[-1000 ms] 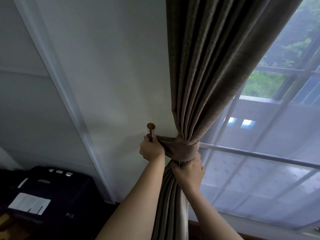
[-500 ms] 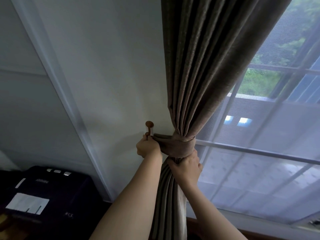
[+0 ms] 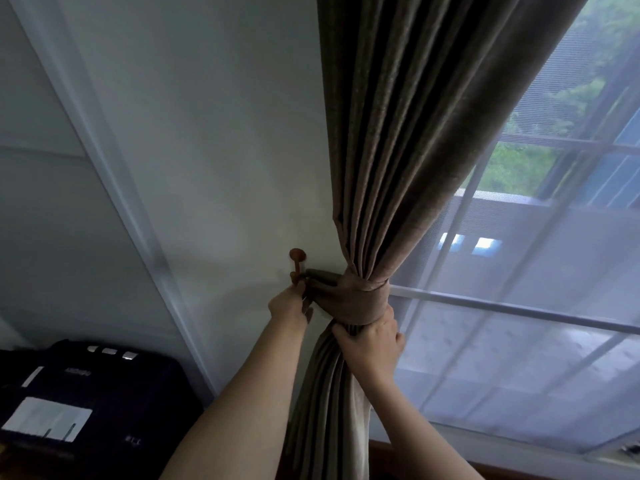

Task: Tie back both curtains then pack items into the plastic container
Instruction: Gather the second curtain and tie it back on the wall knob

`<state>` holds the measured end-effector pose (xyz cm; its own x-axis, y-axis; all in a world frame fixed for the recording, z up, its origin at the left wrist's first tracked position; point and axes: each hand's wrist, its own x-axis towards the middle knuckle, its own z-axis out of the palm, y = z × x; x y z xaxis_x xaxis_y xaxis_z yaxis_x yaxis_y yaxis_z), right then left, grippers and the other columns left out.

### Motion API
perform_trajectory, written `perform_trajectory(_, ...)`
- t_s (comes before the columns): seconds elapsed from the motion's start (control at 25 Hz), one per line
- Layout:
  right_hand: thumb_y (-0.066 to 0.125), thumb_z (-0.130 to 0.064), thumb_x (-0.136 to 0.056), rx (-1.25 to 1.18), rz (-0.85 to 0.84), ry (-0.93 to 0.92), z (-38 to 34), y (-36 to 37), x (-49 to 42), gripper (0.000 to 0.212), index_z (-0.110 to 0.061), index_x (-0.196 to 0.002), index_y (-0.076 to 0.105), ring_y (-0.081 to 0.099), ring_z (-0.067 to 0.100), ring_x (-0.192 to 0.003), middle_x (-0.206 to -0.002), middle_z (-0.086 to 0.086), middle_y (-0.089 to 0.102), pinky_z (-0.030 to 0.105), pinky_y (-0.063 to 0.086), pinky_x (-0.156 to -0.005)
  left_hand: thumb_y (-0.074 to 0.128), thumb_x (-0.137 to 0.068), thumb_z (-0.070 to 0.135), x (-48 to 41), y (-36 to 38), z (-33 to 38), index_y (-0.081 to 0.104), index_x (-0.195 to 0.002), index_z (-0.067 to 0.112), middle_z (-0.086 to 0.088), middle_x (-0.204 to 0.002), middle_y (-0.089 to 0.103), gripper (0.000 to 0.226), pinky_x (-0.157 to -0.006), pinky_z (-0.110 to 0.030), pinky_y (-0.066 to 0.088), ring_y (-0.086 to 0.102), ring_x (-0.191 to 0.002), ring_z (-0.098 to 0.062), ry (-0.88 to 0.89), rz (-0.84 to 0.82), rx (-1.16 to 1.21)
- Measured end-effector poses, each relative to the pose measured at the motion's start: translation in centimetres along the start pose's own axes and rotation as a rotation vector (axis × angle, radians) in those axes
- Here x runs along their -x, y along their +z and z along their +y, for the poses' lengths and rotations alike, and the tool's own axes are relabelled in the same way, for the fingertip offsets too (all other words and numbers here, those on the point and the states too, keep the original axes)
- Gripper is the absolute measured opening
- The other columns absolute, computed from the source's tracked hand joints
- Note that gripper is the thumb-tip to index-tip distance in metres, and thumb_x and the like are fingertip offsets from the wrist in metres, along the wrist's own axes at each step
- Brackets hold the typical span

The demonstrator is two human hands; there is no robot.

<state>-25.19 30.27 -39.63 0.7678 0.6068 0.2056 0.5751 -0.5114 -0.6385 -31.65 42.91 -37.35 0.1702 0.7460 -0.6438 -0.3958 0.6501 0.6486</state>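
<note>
1. A tieback [image 3: 349,299] wraps the gathered brown curtain [image 3: 398,133], and its end reaches the wooden hook [image 3: 297,265] on the wall.
2. The left hand [image 3: 291,306] pinches that end beside the hook.
3. The right hand [image 3: 374,344] grips the curtain just below the tieback.
4. A dark case [image 3: 104,386] sits at lower left.

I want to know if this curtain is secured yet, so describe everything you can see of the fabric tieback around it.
The tieback is a wide band of brown woven-looking fabric, matching the curtain. It wraps round the gathered folds, cinching them. Its narrowed end stretches left to the wooden wall hook, where the left hand pinches it. The right hand grips the curtain just below, touching the band's lower edge.
</note>
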Motion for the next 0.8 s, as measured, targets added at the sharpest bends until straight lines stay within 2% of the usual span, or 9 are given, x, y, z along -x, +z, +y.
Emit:
perform_trajectory(0.08, 0.055, -0.055, -0.064, -0.013, -0.008, -0.003, 0.1, -0.1, -0.2, 0.077, -0.013, -0.128, 0.046, 0.047, 0.026, -0.113, -0.118, 0.004, 0.051, 0.038, 0.031, -0.093, 0.067, -0.086, 0.014, -1.1, -0.3, 0.5, 0.062, -0.107, 0.006, -0.008, -0.074, 0.066, 0.023, -0.049, -0.019, 0.047, 0.059, -0.057, -0.012, 0.008, 0.019, -0.063)
perform_trajectory(0.16, 0.044, -0.060, -0.058, -0.013, -0.011, -0.004, 0.1, -0.1, -0.2, 0.083, -0.014, -0.127, 0.047, 0.047, 0.025, -0.113, -0.116, 0.003, 0.050, 0.038, 0.031, -0.093, 0.060, -0.090, 0.008, -1.7, -0.4, 1.1, 0.062, -0.107, 0.004, -0.008, -0.081, 0.070, 0.017, -0.050, -0.008, 0.046, 0.065, -0.064, -0.006, -0.013, -0.037, -0.044)
perform_trajectory(0.28, 0.045, -0.059, -0.057, -0.012, -0.015, 0.010, 0.3, -0.1, -0.2, 0.082, -0.014, -0.126, 0.047, 0.047, 0.026, -0.112, -0.115, 0.003, 0.050, 0.038, 0.031, -0.093, 0.050, -0.093, -0.003, -1.8, -0.9, 1.4, 0.059, -0.092, 0.002, -0.001, -0.054, 0.067, 0.010, -0.041, -0.011, 0.048, 0.063, -0.045, -0.003, -0.040, -0.134, 0.031)
perform_trajectory(0.4, 0.047, -0.060, -0.059, -0.027, -0.061, 0.024, 0.5, -0.5, -0.3, 0.080, -0.018, -0.127, 0.045, 0.045, 0.024, -0.113, -0.115, 0.000, 0.048, 0.039, 0.030, -0.095, 0.034, -0.086, -0.014, -0.8, -1.2, 1.8, 0.052, -0.071, 0.004, -0.007, -0.054, 0.060, 0.030, -0.049, -0.017, 0.052, 0.059, -0.056, -0.017, -0.017, -0.201, 0.155)
perform_trajectory(0.48, 0.055, -0.061, -0.063, -0.032, -0.104, 0.021, 0.5, -0.9, -0.4, 0.077, -0.020, -0.128, 0.043, 0.044, 0.023, -0.115, -0.118, -0.001, 0.047, 0.039, 0.029, -0.095, 0.026, -0.068, -0.011, 0.0, -1.1, 2.0, 0.043, -0.065, 0.009, -0.007, -0.064, 0.050, 0.027, -0.061, -0.023, 0.049, 0.050, -0.062, -0.019, -0.045, -0.196, 0.252)
perform_trajectory(0.56, 0.059, -0.068, -0.061, -0.039, -0.145, -0.007, 0.6, -1.6, -0.1, 0.086, -0.021, -0.130, 0.039, 0.041, 0.020, -0.118, -0.120, -0.003, 0.045, 0.038, 0.031, -0.096, 0.027, -0.052, -0.004, 0.4, -1.0, 2.4, 0.040, -0.063, 0.011, -0.005, -0.061, 0.049, 0.023, -0.068, -0.026, 0.045, 0.049, -0.063, -0.021, -0.047, -0.194, 0.326)
perform_trajectory(0.64, 0.061, -0.069, -0.057, -0.083, -0.172, -0.046, 1.4, -2.5, 0.2, 0.097, -0.019, -0.135, 0.033, 0.040, 0.018, -0.121, -0.126, -0.002, 0.041, 0.036, 0.035, -0.097, 0.027, -0.049, -0.004, 0.6, -1.3, 2.3, 0.043, -0.059, 0.010, -0.006, -0.060, 0.052, 0.023, -0.069, -0.027, 0.045, 0.050, -0.066, -0.022, -0.015, -0.244, 0.338)
perform_trajectory(0.72, 0.071, -0.052, -0.064, -0.184, -0.204, -0.063, 2.6, -3.2, 0.8, 0.092, -0.016, -0.139, 0.031, 0.039, 0.016, -0.125, -0.133, 0.001, 0.038, 0.033, 0.038, -0.101, 0.024, -0.058, -0.014, 0.4, -1.9, 0.9, 0.049, -0.082, 0.010, -0.008, -0.079, 0.057, 0.042, -0.071, -0.026, 0.045, 0.055, -0.079, -0.022, 0.024, -0.269, 0.229)
perform_trajectory(0.8, 0.071, -0.029, -0.073, -0.298, -0.244, -0.068, 3.8, -3.8, 1.6, 0.077, -0.014, -0.139, 0.034, 0.042, 0.016, -0.126, -0.135, 0.003, 0.042, 0.028, 0.038, -0.101, 0.021, -0.072, -0.022, 0.5, -2.4, -1.0, 0.045, -0.115, 0.013, -0.012, -0.105, 0.057, 0.060, -0.073, -0.026, 0.042, 0.055, -0.099, -0.025, 0.113, -0.293, -0.114)
